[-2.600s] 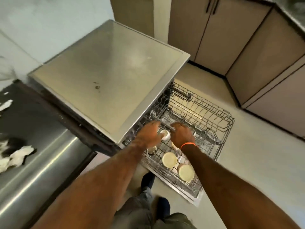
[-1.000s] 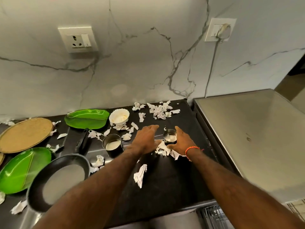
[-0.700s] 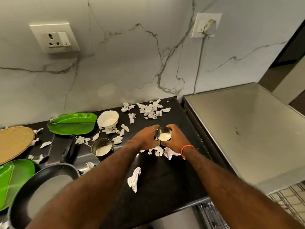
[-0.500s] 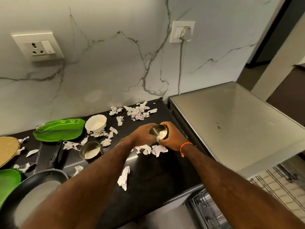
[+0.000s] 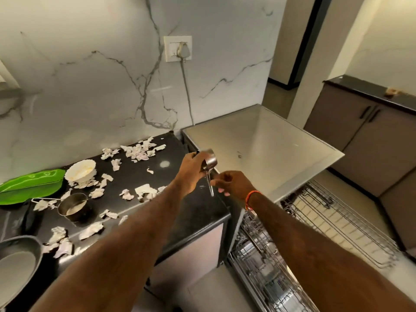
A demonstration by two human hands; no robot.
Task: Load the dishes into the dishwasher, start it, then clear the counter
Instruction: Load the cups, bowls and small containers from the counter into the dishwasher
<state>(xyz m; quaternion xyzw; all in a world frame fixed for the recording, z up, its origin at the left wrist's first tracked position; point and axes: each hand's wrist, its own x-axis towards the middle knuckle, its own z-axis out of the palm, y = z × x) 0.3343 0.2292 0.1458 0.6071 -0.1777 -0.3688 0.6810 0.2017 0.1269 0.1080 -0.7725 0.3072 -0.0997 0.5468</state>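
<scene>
Nearest, the pulled-out wire dishwasher rack waits below the black stone counter. The risk, I judge: the small steel measuring cup, held tipped in mid-air, could slip. The left hand grips its bowl; the right hand pinches its dangling handle.

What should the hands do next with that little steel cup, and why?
Probably carry the steel cup right and down to the pulled-out rack. The left hand grips it tilted above the counter edge, the right hand is at its handle, and the rack has free space.
</scene>
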